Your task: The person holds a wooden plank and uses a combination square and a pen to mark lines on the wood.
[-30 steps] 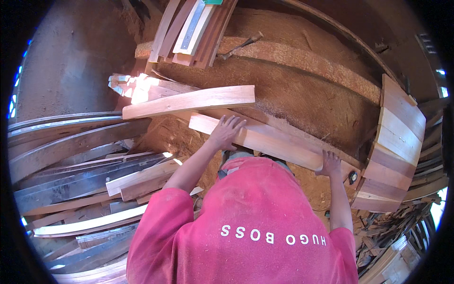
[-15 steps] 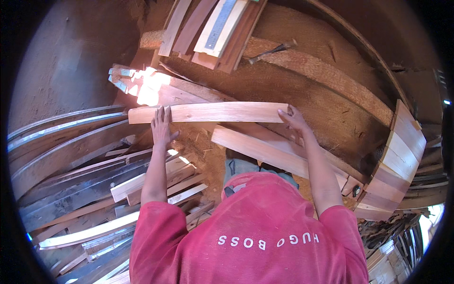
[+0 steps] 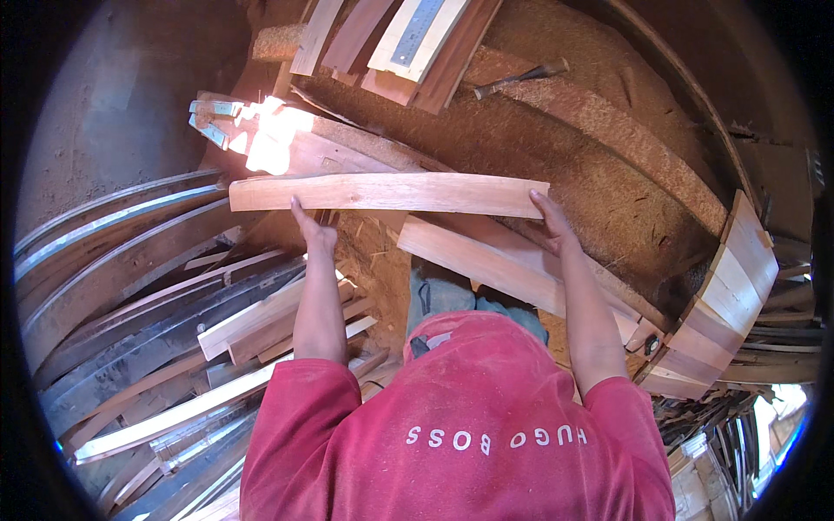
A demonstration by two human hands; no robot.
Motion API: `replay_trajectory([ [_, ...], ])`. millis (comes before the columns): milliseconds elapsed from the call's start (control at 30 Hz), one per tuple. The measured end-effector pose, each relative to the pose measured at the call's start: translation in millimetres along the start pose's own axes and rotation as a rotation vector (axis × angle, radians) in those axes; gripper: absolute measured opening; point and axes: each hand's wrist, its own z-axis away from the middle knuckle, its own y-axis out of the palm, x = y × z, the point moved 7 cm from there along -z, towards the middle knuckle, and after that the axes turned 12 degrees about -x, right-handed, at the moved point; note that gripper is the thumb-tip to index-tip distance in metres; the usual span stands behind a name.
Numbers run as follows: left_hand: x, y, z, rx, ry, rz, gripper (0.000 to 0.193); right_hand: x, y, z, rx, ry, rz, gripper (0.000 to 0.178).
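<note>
From my remote station, the head view shows a brown sawdust-covered ground (image 3: pixel 608 208) underlying the work area. The grey-brown pile of curved wooden boards (image 3: pixel 130 260) occupies the left side, clear of the arms. A long reddish-brown diagonal timber (image 3: pixel 339 158) crosses the middle. To the right, a fan of overlapping tan and reddish wooden boards (image 3: pixel 721 304) stands apart; purplish, pale and reddish curved wooden strips (image 3: pixel 360 39) lie side by side at the top, presumably for easy separation. The light tan, slightly bowed wooden plank (image 3: pixel 391 191) spans the space ahead of the torso, above the diagonal timber in my view. Below it, a pale straight-edged wooden board (image 3: pixel 478 256) lies along the timber, near the legs. I read the wide hand spacing as balancing the plank: the left hand (image 3: pixel 317 233) grips its lower edge inboard of the left end, fingers partly hidden; the right hand (image 3: pixel 556 227) grips the right end. The flat blue-grey metal ruler (image 3: pixel 417 33) lies lengthwise on the pale strip, probably for stable support. A slender dark-handled tool (image 3: pixel 521 78) and a small round black object (image 3: pixel 651 345) sit outside the hands' span.
</note>
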Motion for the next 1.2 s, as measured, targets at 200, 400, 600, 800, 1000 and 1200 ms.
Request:
replay_trajectory([
  [200,0,38,0,0.149,-0.101,-0.002,0.075,-11,-12,4,-0.110,0.055,0.092,0.079],
  [400,-11,30,16,0.161,-0.076,-0.057,0.077,9,-13,41,-0.159,-0.090,0.098,0.088],
  [600,-19,16,122,0.422,0.017,0.092,0.076,7,-95,98,-0.137,-0.342,-0.131,0.065],
  [800,40,-14,230,0.642,-0.087,0.109,0.062,-99,-253,181,-0.364,-0.250,-0.412,0.048],
  [1000,130,-52,308,0.691,-0.181,-0.077,0.069,-168,-356,270,-0.431,-0.286,-0.521,0.057],
  [1200,181,-69,347,0.652,-0.205,-0.177,0.074,-197,-409,283,-0.457,-0.309,-0.488,0.058],
])
